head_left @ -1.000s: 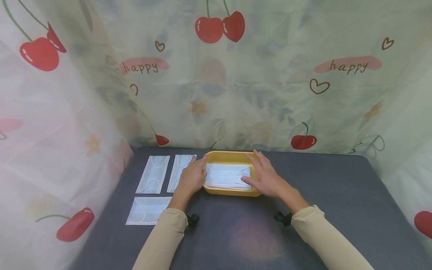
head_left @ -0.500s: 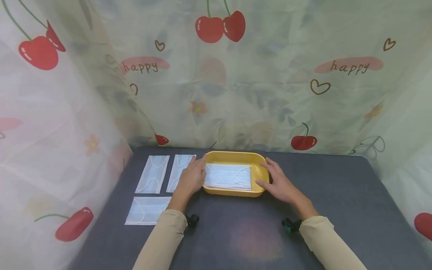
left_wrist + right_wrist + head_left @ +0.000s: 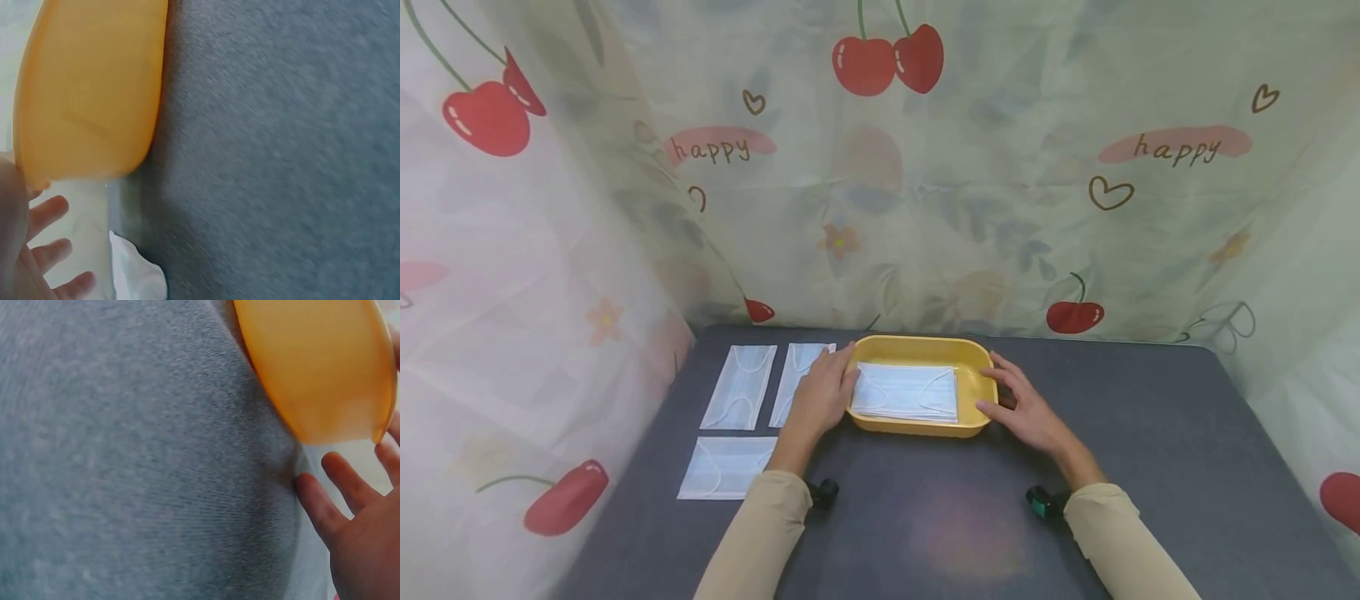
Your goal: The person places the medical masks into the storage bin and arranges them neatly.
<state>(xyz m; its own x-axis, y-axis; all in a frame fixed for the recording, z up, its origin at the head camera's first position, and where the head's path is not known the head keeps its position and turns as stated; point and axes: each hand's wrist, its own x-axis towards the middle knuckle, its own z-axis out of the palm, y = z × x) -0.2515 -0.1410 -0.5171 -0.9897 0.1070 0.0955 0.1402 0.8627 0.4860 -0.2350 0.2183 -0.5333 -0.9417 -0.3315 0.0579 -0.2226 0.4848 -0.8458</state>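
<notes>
A yellow plastic tray stands at the back middle of the table. Stacked face masks, pale blue with white ear loops, lie inside, toward its left end. My left hand touches the tray's left end near the rim; in the left wrist view its fingers spread loosely below the tray's corner. At the opposite end, my right hand has its thumb and fingertips at the rim. The right wrist view shows its lower fingers extended, apart from the tray wall.
Left of the tray, two face masks lie lengthwise, one at the far left and one partly behind my left hand. A third face mask lies crosswise nearer me. A patterned curtain rises behind the grey table.
My right hand has drawn back from over the masks to the tray's right rim. My left hand has shifted slightly left along with the tray's left edge.
</notes>
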